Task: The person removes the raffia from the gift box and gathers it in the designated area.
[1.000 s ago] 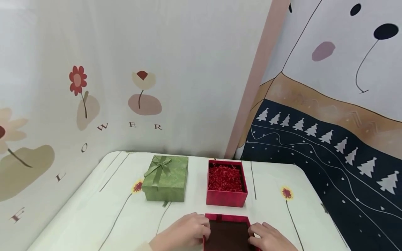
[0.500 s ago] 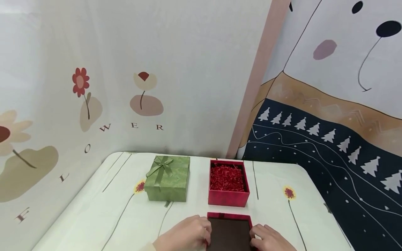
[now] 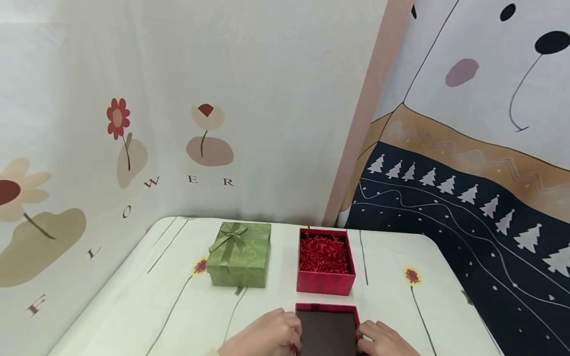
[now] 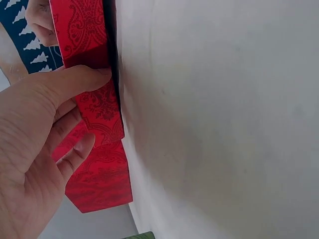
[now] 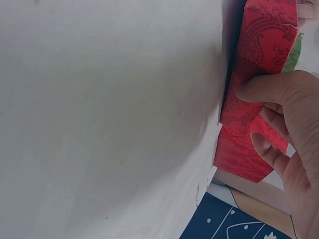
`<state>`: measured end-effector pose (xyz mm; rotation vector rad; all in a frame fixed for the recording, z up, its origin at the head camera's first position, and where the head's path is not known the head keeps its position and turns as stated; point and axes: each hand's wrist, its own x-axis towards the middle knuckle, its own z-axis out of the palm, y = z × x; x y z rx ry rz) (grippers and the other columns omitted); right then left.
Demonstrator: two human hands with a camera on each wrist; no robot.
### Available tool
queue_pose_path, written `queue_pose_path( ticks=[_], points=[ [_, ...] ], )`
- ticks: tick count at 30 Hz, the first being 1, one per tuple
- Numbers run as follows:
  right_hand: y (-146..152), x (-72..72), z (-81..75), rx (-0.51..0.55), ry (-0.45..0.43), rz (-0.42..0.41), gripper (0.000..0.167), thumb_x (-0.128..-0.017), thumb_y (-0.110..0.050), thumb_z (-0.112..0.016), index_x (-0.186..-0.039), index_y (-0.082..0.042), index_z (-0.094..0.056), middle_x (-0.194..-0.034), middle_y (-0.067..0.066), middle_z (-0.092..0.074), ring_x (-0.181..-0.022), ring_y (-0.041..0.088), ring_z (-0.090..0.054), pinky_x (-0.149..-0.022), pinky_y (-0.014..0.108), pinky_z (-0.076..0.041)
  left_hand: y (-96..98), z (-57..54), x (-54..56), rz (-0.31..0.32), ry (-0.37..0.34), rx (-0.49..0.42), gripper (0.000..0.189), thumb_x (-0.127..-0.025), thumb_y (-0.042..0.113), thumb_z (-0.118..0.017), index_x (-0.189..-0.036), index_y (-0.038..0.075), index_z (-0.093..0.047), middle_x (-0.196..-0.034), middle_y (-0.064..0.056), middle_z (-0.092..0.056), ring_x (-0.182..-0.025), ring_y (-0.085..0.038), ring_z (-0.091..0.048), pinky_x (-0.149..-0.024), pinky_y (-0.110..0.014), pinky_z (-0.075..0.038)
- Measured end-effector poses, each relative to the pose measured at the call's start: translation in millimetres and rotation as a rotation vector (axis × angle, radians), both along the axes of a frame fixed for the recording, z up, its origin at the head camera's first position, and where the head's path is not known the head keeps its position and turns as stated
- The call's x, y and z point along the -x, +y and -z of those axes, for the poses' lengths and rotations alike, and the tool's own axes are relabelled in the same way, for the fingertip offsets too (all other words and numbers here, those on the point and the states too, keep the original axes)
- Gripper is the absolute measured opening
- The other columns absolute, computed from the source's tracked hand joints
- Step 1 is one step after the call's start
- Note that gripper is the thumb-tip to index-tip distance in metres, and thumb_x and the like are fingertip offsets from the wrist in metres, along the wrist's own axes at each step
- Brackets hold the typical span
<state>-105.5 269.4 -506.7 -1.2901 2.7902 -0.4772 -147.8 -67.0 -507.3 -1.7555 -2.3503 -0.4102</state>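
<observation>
Both hands hold a red patterned box lid (image 3: 327,307) at the near side of the table, its dark brown inside facing up. My left hand (image 3: 272,331) grips the lid's left side, and my right hand (image 3: 384,339) grips the right. In the left wrist view the thumb presses on the lid's red outer wall (image 4: 82,27), the other fingers partly hidden behind it. The right wrist view has the right thumb in the same way on the lid's wall (image 5: 269,37). Just beyond stands an uncovered red box (image 3: 325,284) filled with red shredded paper (image 3: 322,254).
A green gift box (image 3: 240,262) with a ribbon bow stands left of the red box. Everything is on a table with a white flower-print cloth (image 3: 378,277). Printed curtains (image 3: 276,99) hang behind the table and along its sides.
Both hands keep their hold on the lid, and a little less of its inner far wall shows. The head view has shifted slightly; the boxes have stayed in place.
</observation>
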Motion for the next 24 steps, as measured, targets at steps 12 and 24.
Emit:
queue_pose_path(
  ticks=[12,24],
  points=[
    [-1.5,0.8,-3.1,-0.015,0.039,-0.027,0.035,-0.098,-0.054,-0.065,-0.087,-0.023,-0.075,-0.098,-0.015,-0.057,-0.087,-0.003,-0.048,-0.069,0.015,-0.046,-0.5,0.2,-2.7,-0.027,-0.083,-0.005,0.02,-0.086,0.012,-0.075,-0.096,0.027,-0.082,-0.095,0.019,-0.066,-0.094,0.007,-0.057,-0.081,-0.006,-0.036],
    [-18.8,36.2,-76.9,0.063,0.101,0.131,0.026,-0.083,-0.008,-0.085,-0.104,-0.019,-0.075,-0.115,0.0,-0.064,-0.099,0.012,-0.062,-0.084,0.028,-0.06,10.2,-42.1,16.6,-0.278,-0.215,-0.045,0.043,-0.092,0.031,-0.074,-0.133,0.017,-0.069,-0.135,0.003,-0.063,-0.126,-0.012,-0.057,-0.106,-0.033,-0.048]
  ],
)
